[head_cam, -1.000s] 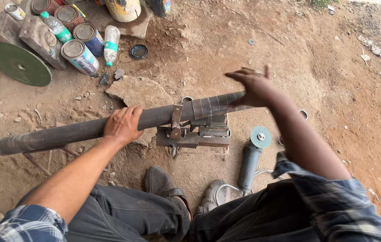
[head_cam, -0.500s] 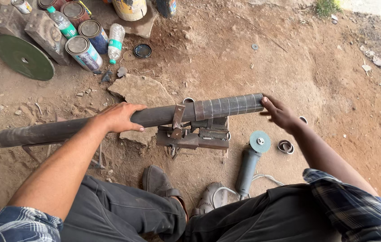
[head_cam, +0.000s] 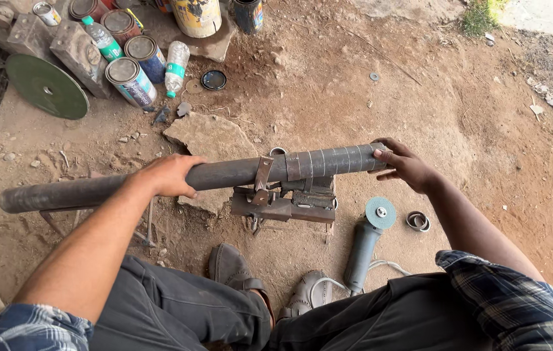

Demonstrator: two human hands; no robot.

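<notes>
A long dark steel pipe (head_cam: 88, 190) lies across a metal clamp stand (head_cam: 286, 201) on the dirt ground. Its right part is scored with several pale rings. My left hand (head_cam: 167, 175) is wrapped over the pipe left of the clamp. At the pipe's right end, my right hand (head_cam: 405, 164) cups the end with the fingers curled around it. An angle grinder (head_cam: 367, 237) with a grey disc lies on the ground just below my right hand, next to my shoes.
A flat stone (head_cam: 211, 140) sits behind the pipe. Paint cans (head_cam: 130, 79), plastic bottles (head_cam: 175, 65), concrete blocks and a green cutting disc (head_cam: 45, 86) crowd the top left. A small metal ring (head_cam: 418, 221) lies right of the grinder.
My right hand came down from above the pipe's right end and now cups that end. The left hand stays on the pipe, which has barely shifted.
</notes>
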